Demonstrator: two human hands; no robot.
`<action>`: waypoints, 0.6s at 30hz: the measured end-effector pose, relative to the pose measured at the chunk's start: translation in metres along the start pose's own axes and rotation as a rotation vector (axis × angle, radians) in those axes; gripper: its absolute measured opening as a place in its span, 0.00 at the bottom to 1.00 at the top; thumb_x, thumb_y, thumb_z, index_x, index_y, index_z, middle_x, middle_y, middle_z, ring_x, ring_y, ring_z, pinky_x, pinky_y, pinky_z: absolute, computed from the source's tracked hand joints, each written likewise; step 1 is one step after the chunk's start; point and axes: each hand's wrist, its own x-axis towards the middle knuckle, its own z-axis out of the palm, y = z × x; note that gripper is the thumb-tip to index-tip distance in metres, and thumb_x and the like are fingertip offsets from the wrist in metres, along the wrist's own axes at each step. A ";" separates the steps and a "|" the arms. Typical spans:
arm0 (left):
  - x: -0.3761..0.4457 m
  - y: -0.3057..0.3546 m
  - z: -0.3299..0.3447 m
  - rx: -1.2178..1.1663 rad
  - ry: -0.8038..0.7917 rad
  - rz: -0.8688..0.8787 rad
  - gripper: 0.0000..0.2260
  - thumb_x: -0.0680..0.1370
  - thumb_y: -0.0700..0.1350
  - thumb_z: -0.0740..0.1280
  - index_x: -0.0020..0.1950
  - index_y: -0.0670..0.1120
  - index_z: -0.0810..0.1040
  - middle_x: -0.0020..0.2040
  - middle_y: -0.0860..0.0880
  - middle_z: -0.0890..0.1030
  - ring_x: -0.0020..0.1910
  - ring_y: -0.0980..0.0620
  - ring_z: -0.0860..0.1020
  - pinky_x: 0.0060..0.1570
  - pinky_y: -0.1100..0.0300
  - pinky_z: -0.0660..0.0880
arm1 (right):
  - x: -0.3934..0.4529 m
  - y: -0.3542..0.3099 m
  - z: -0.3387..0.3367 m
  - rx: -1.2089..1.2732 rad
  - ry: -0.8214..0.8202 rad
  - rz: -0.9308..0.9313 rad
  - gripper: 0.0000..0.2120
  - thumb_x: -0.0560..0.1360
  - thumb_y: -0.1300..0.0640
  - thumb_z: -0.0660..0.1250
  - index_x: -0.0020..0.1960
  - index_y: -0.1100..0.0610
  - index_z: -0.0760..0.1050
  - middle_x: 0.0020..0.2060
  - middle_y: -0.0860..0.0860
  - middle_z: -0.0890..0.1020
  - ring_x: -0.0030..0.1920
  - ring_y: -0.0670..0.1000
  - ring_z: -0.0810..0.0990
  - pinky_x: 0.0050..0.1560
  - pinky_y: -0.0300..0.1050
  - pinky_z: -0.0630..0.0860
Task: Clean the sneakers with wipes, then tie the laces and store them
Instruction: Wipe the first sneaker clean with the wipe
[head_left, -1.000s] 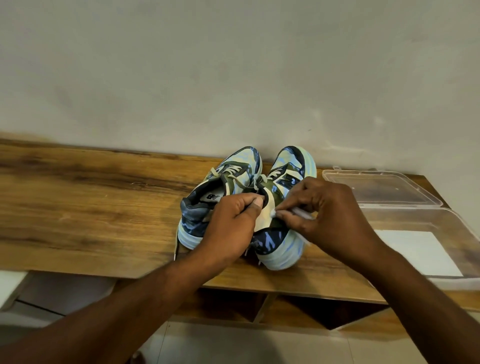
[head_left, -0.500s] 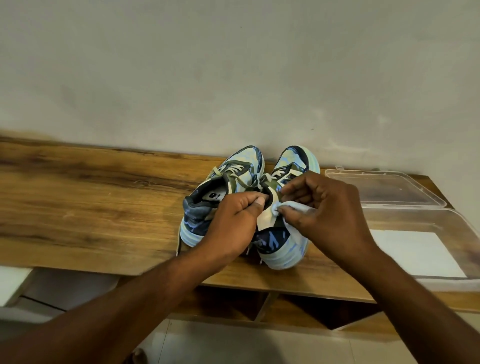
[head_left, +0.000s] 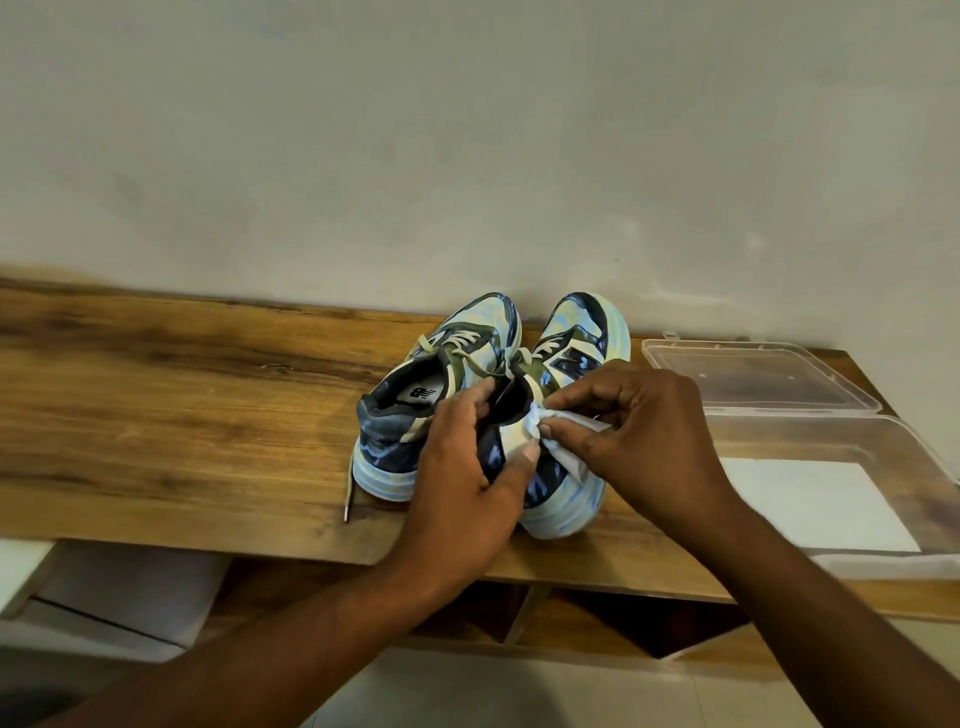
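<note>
While both sneakers sit side by side on the wooden shelf (head_left: 182, 415), toes to the wall, left hand (head_left: 467, 478) grips the right sneaker (head_left: 566, 499) at its heel collar and right hand (head_left: 649, 431) pinches a white wipe (head_left: 566, 441) against it (left sneaker (head_left: 415, 415) untouched, one lace trailing). Clear plastic box (head_left: 831, 467) lies open just beside.

The right hand (head_left: 647, 431) now pinches the white wipe (head_left: 563, 441) against the rear collar of the right sneaker (head_left: 561, 499), with more of the wipe hanging out below the fingers than a second ago, when only a thin strip showed. The left hand (head_left: 467, 478) has shifted its grip: its thumb now presses lower on the heel while its fingertips hook over the collar's edge.
</note>
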 end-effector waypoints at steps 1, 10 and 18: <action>-0.004 -0.002 0.001 -0.021 -0.004 -0.036 0.32 0.77 0.49 0.75 0.78 0.53 0.66 0.72 0.57 0.73 0.71 0.63 0.72 0.69 0.60 0.73 | -0.001 -0.001 0.002 -0.027 0.007 -0.028 0.09 0.68 0.60 0.82 0.47 0.54 0.88 0.41 0.46 0.86 0.42 0.42 0.84 0.45 0.38 0.81; -0.012 -0.006 0.008 -0.210 -0.040 -0.228 0.36 0.73 0.36 0.78 0.75 0.56 0.65 0.66 0.60 0.78 0.64 0.66 0.77 0.67 0.60 0.76 | -0.009 -0.013 0.010 -0.134 -0.178 -0.204 0.11 0.68 0.62 0.80 0.48 0.50 0.88 0.42 0.44 0.84 0.44 0.42 0.83 0.46 0.42 0.80; -0.013 -0.001 0.007 -0.147 -0.041 -0.187 0.36 0.74 0.42 0.79 0.77 0.54 0.64 0.71 0.58 0.73 0.69 0.64 0.73 0.71 0.56 0.73 | 0.007 0.013 -0.005 -0.099 0.034 -0.018 0.10 0.71 0.63 0.79 0.49 0.52 0.88 0.43 0.45 0.86 0.44 0.40 0.84 0.50 0.40 0.81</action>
